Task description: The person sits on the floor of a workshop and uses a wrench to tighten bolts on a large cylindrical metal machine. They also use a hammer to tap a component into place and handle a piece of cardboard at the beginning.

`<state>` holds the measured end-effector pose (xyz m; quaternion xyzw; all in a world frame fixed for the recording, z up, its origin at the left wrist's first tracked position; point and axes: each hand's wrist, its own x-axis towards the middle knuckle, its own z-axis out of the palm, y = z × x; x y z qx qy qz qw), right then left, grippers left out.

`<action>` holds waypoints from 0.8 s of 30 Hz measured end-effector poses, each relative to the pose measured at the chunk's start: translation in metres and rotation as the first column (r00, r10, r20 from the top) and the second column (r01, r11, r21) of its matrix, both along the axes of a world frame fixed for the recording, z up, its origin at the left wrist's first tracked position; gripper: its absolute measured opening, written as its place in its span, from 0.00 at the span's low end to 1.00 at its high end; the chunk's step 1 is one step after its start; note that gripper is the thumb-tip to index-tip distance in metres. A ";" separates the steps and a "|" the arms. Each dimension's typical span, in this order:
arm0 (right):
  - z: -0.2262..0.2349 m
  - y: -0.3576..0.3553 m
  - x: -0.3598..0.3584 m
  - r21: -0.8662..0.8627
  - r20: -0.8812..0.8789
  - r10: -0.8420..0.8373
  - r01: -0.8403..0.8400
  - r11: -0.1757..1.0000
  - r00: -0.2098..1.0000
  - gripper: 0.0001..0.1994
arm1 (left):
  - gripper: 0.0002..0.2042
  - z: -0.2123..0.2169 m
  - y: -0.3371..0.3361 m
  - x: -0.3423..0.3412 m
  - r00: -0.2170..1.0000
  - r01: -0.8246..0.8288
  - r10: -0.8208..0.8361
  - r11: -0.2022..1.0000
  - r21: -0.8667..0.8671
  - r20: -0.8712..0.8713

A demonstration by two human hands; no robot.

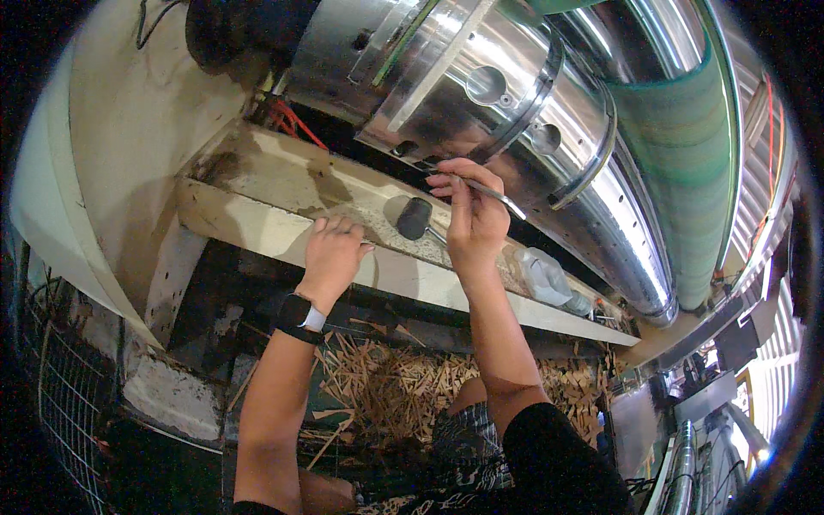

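Observation:
My right hand (479, 215) is closed around a thin metal rod-shaped tool (502, 199). The tool's near end sticks out to the right of my fingers, while its other end meets the underside of a large shiny metal cylinder (446, 120), near a dark slot. I cannot make out how that tip sits there. My left hand (335, 249) rests on the front edge of a cream metal ledge (403, 268), fingers laid over the top and nothing seen in them. Between my hands a black-headed mallet (415, 219) lies on the ledge, its handle partly behind my right forearm.
A clear plastic bottle (549, 279) lies on the ledge to the right. Red wires (292, 120) hang at the ledge's left end. Beyond the cylinder runs a green-covered roller (674, 172). Brown cardboard-like scraps (386, 386) are heaped below, and wire mesh (73, 369) stands at left.

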<state>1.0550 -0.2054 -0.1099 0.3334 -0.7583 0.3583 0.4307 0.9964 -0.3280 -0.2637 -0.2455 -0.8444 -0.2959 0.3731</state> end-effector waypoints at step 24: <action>0.005 -0.011 -0.012 -0.052 0.000 -0.122 0.122 0.991 0.992 0.06 | 0.15 -0.002 -0.005 -0.003 0.999 0.048 -0.048 0.999 0.006 0.013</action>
